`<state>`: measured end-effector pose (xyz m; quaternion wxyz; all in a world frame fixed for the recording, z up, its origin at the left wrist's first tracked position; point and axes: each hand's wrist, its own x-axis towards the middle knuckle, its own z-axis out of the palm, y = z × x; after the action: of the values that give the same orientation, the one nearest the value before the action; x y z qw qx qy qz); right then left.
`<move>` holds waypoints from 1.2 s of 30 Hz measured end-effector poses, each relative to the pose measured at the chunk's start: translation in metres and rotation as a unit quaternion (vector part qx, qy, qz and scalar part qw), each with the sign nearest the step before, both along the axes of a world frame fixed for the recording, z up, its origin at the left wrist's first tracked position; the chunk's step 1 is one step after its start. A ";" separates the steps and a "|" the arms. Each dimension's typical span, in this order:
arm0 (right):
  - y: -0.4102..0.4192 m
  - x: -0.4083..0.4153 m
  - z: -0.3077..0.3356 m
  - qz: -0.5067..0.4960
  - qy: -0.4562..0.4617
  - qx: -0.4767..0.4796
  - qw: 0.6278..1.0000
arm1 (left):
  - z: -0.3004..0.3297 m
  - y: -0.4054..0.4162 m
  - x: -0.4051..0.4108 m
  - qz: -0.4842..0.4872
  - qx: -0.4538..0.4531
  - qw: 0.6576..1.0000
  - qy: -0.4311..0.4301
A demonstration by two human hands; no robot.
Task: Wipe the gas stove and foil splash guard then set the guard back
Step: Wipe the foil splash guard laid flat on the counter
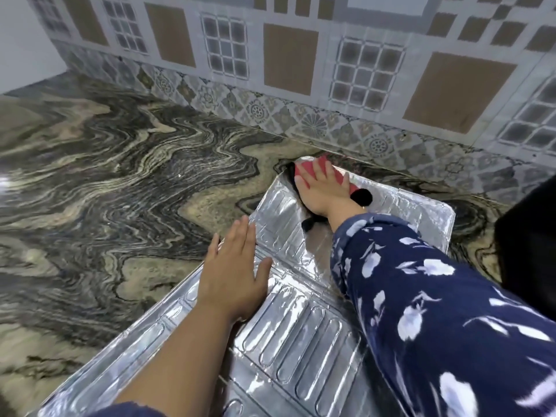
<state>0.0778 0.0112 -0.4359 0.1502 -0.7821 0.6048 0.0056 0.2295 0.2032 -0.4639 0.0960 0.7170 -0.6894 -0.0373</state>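
The silver foil splash guard (288,335) lies flat on the marbled countertop, running from the near left toward the tiled wall. My left hand (234,272) rests flat on its left edge with fingers straight, pressing it down. My right hand (323,188) lies flat on a red and black cloth (304,170) at the guard's far end, fingers spread over it. Part of the cloth shows black beside my wrist and below my palm. No gas stove is in view.
The swirled grey and beige countertop (120,176) stretches to the left and behind the guard. A patterned tiled wall (288,61) stands along its far edge. A dark object (526,236) sits at the right edge of the view.
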 end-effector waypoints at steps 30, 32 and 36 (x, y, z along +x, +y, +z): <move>0.090 0.009 -0.005 0.097 0.048 -0.041 0.993 | 0.005 0.002 -0.003 0.012 0.014 1.000 -0.011; 0.068 0.011 -0.005 0.077 0.055 -0.037 0.995 | 0.005 0.003 -0.002 0.012 0.009 1.000 -0.005; 0.021 -0.006 -0.002 0.036 0.052 -0.027 0.998 | 0.004 0.002 -0.001 0.013 0.005 1.000 -0.001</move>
<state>0.0716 0.0318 -0.4375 0.0973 -0.8056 0.5833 0.0357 0.2288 0.2056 -0.4602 0.0921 0.7266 -0.6797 -0.0393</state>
